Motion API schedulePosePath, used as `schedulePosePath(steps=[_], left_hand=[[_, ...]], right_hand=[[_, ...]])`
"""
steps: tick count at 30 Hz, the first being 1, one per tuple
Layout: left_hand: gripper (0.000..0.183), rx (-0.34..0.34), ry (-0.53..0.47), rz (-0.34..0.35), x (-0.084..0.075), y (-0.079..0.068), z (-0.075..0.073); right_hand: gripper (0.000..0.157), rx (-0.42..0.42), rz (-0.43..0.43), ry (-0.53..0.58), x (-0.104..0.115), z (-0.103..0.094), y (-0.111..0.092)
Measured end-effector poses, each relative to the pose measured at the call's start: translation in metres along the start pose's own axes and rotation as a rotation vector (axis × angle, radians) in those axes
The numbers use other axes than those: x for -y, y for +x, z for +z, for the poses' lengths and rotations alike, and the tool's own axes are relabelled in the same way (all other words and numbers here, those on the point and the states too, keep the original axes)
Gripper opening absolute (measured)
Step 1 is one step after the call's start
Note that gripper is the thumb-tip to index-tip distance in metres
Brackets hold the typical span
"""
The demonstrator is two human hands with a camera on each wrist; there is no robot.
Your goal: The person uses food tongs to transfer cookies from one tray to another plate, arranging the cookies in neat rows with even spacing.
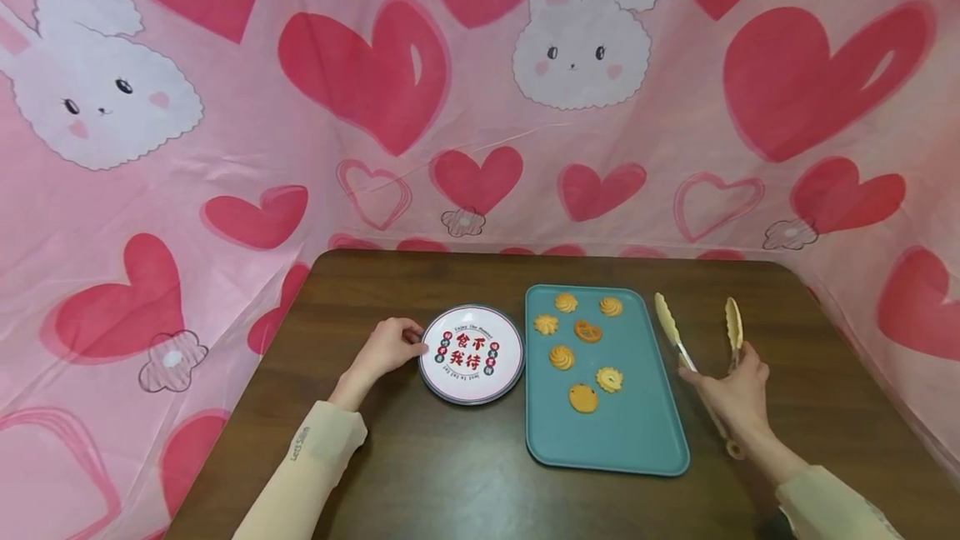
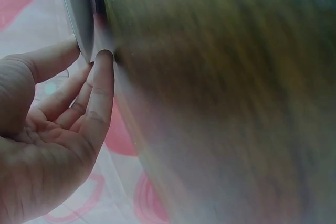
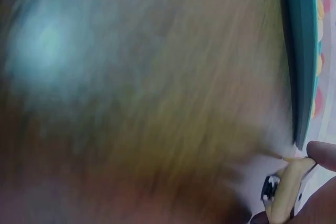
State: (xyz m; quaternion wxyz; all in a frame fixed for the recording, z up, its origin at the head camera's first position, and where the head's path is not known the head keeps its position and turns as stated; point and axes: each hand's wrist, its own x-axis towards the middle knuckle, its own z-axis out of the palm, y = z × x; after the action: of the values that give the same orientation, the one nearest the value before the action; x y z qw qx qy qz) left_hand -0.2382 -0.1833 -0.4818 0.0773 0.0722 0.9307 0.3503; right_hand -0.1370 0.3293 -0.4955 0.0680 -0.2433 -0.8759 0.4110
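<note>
My left hand [image 1: 386,350] pinches the left rim of a round white plate [image 1: 510,348] printed with red characters. In the left wrist view the thumb is on the plate's [image 2: 77,14] edge and the fingers reach beneath it. To the right of the tray, my right hand [image 1: 735,394] grips a pair of food tongs [image 1: 666,319], thumb on one arm and fingers on the other. The tongs' beige tips point away from me and stand wide apart. Part of the tongs' [image 3: 287,192] handle shows in the right wrist view.
Between the hands lies a teal tray [image 1: 630,440] with several cookies, among them a swirl cookie [image 1: 562,357], a pretzel-shaped one [image 1: 588,331] and a round flat one [image 1: 582,397]. All rest on a brown wooden table [image 1: 420,473], with a pink heart-patterned cloth [image 1: 495,123] behind.
</note>
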Motion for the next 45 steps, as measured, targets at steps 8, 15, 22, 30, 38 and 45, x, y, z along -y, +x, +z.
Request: schedulePosePath(steps=[8,15,22,30,38,45], left_hand=[[0.029,0.005,-0.042,-0.055,-0.001,0.002,0.003],[0.031,0.009,-0.102,-0.083,-0.003,0.004,0.003],[0.03,0.014,-0.109,-0.096,-0.005,0.004,0.003],[0.03,0.011,-0.1,-0.099,-0.006,0.003,0.002],[0.031,0.016,-0.105,-0.107,-0.007,0.004,0.002],[0.031,0.015,-0.114,-0.122,-0.008,0.002,0.003]], right_hand=[[0.106,-0.029,-0.121,-0.042,-0.002,-0.016,0.005],[0.107,0.013,-0.161,-0.075,0.003,-0.027,0.014],[0.1,-0.013,-0.281,-0.14,0.005,-0.032,0.021],[0.092,0.01,-0.334,-0.178,0.014,-0.04,0.03],[0.071,0.018,-0.449,-0.264,0.032,-0.05,0.039],[0.057,0.102,-0.51,-0.311,0.045,-0.05,0.047]])
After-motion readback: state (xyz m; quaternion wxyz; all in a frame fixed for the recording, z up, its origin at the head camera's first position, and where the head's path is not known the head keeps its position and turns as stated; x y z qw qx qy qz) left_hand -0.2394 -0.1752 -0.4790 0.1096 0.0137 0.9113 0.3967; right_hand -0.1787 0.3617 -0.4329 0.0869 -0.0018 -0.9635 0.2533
